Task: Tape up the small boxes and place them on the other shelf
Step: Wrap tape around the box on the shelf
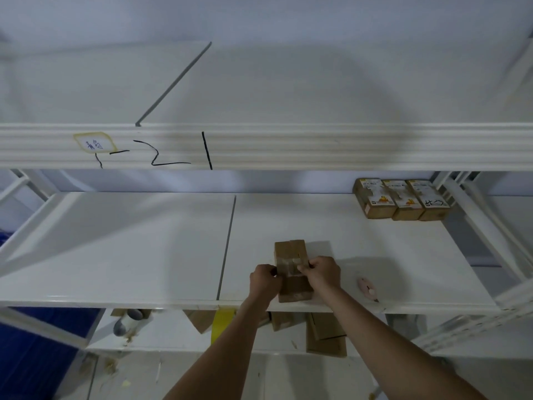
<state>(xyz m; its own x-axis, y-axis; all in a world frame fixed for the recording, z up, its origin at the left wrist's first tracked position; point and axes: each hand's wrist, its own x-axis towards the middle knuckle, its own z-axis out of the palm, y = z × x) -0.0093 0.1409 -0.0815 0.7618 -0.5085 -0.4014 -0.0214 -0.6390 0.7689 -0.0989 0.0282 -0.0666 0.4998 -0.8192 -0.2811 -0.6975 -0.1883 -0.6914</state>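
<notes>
The left hand point(264, 280) and right hand point(320, 271) both pinched tape across a small brown box point(291, 269) resting on the white shelf point(144, 249).

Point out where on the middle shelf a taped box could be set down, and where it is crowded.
The middle shelf is bare left of its panel seam. Bare too is the stretch between the brown box, gripped by the left hand and right hand, and the three printed boxes at the back right. Crowded: the front right, around the hands and the pink cutter.
</notes>
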